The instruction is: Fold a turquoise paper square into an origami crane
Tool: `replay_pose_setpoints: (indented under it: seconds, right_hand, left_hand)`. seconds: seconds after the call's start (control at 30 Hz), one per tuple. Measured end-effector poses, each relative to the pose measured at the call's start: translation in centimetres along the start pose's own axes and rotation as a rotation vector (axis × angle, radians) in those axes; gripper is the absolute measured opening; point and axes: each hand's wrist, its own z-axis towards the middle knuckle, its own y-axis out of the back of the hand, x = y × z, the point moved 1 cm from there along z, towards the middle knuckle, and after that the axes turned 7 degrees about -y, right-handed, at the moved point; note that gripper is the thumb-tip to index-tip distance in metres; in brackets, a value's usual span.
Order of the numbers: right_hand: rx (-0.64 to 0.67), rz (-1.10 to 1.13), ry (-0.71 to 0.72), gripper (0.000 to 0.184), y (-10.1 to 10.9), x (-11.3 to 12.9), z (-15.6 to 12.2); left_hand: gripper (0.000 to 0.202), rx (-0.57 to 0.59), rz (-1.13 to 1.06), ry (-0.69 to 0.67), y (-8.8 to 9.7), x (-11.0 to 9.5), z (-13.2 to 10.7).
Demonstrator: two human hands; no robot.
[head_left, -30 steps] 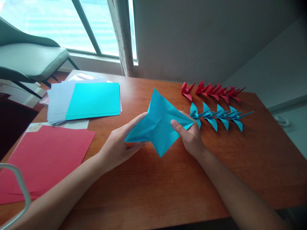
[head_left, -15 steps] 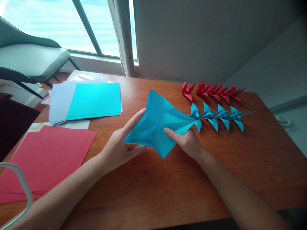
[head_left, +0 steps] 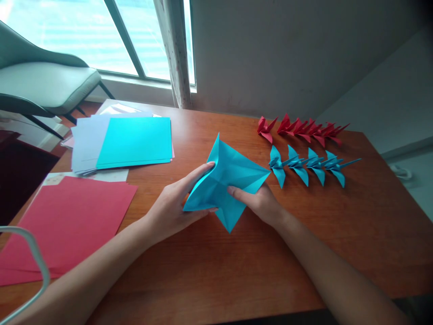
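Note:
A creased blue paper sheet (head_left: pixel 228 180), partly collapsed along its folds into a pointed star-like shape, is held just above the wooden table (head_left: pixel 209 271). My left hand (head_left: pixel 176 205) grips its left flap, thumb under and fingers on top. My right hand (head_left: pixel 262 203) pinches the right side, mostly hidden beneath the paper.
Several blue paper cranes (head_left: pixel 306 164) lie in a row right of the sheet, with several red cranes (head_left: pixel 301 127) behind them. A stack of blue and pale sheets (head_left: pixel 125 141) and red sheets (head_left: pixel 64 225) lie at left. A grey chair (head_left: pixel 43 83) stands by the window.
The blue sheet has been drawn inward and narrowed, its right point pulled back from the cranes. Both hands have come closer together around it.

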Motion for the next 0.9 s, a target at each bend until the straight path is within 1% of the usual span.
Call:
replay_pose_setpoints:
  seconds: [0.2, 0.27, 0.33, 0.43, 0.5, 0.57, 0.63, 0.7, 0.8, 0.9]
  right_hand:
    - [0.019, 0.018, -0.023, 0.051, 0.0, 0.0, 0.0]
    - [0.051, -0.001, -0.019, 0.056, 0.2, 0.1, 0.0]
    - [0.111, -0.02, -0.012, 0.063, 0.4, 0.3, 0.1]
    - [0.244, 0.004, 0.013, 0.083, 0.8, 0.4, 0.3]
    - [0.301, 0.029, 0.046, 0.095, 1.0, 0.2, 0.4]
    - [0.282, 0.02, 0.083, 0.105, 1.1, -0.1, 0.5]
    - [0.218, 0.004, 0.118, 0.112, 1.2, -0.4, 0.5]
    - [0.169, -0.009, 0.143, 0.113, 1.2, -0.6, 0.5]
    - [0.145, -0.057, 0.164, 0.109, 1.2, -0.6, 0.5]
    - [0.137, -0.105, 0.174, 0.097, 1.2, -0.8, 0.6]
  left_hand:
    - [0.058, -0.035, 0.124, -0.06, 0.3, 0.3, 0.1]
    - [0.055, -0.056, 0.164, -0.075, 0.4, 0.3, 0.2]
    - [0.051, -0.089, 0.181, -0.068, 0.4, 0.3, 0.2]
    - [0.047, -0.145, 0.164, -0.037, 0.5, 0.1, 0.3]
    - [0.047, -0.173, 0.135, 0.002, 0.6, 0.1, 0.4]
    - [0.047, -0.191, 0.1, 0.028, 0.6, 0.1, 0.4]
    - [0.047, -0.198, 0.064, 0.047, 0.6, 0.2, 0.5]
    - [0.048, -0.199, 0.024, 0.065, 0.5, 0.3, 0.5]
    - [0.05, -0.216, -0.053, 0.09, 0.3, 0.5, 0.4]
    - [0.049, -0.216, -0.043, 0.083, 0.3, 0.6, 0.4]
